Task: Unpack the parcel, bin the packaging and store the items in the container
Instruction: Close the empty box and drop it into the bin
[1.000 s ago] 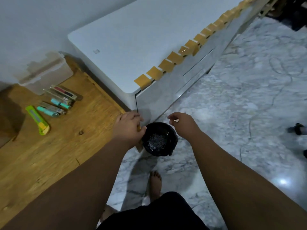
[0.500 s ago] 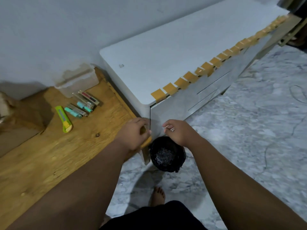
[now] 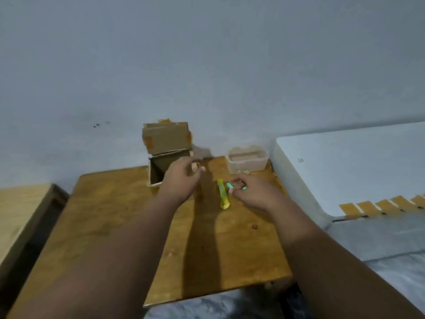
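The left hand (image 3: 181, 180) hovers low over the wooden table (image 3: 103, 215), its fingers loosely spread and holding nothing, just in front of the open cardboard parcel (image 3: 165, 139). The parcel stands at the far edge of the table against the wall, its lid flap raised.

The right hand (image 3: 253, 192) is down on the table to the right, fingers curled over a small teal item (image 3: 230, 185). The picture is blurred there, so I cannot tell whether it is pinching the item or only touching it. Just left of that hand lies a yellow-green utility knife (image 3: 223, 194), pointing from near to far, between the two hands.

Farther back and to the right, near the wall, sits the clear plastic container (image 3: 247, 158), lid off, well apart from the parcel. Right of the table stands a white cabinet (image 3: 345, 169) with a row of tan tape strips (image 3: 391, 204) along its near edge.
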